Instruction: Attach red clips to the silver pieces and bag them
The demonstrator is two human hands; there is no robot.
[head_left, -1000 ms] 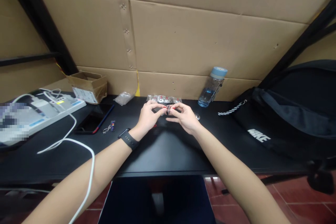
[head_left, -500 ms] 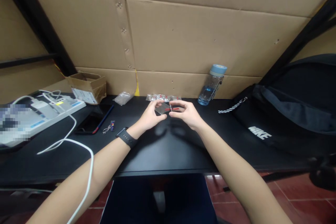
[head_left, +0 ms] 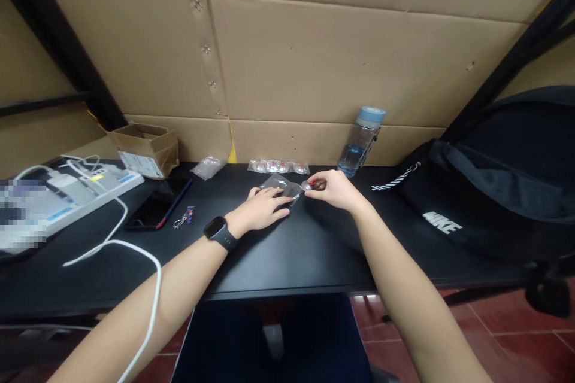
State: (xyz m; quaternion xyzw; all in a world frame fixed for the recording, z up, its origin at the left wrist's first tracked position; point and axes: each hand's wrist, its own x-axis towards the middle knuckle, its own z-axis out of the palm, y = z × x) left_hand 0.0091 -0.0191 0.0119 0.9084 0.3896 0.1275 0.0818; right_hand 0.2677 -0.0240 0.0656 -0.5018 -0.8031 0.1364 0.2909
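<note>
My left hand [head_left: 265, 208], with a dark watch on its wrist, lies palm down with its fingers spread over a clear plastic bag [head_left: 279, 182] on the black table. Just right of the bag, my right hand [head_left: 332, 188] is closed, pinching a small shiny round piece with red on it [head_left: 307, 185] between thumb and fingers. Behind the hands, a row of small bagged round pieces [head_left: 278, 166] lies along the back edge. Crumpled clear bags [head_left: 209, 167] rest to their left.
A blue-lidded bottle [head_left: 359, 143] leans at the back; a black backpack [head_left: 485, 191] fills the right. On the left are a cardboard box [head_left: 146, 149], phone [head_left: 157, 203], keychain [head_left: 185, 217], power strips [head_left: 90, 191] and a white cable [head_left: 155, 287] crossing my left forearm.
My hands have moved apart. My left hand has lowered and flattened onto the clear bag, while my right hand has shifted right with the small round piece.
</note>
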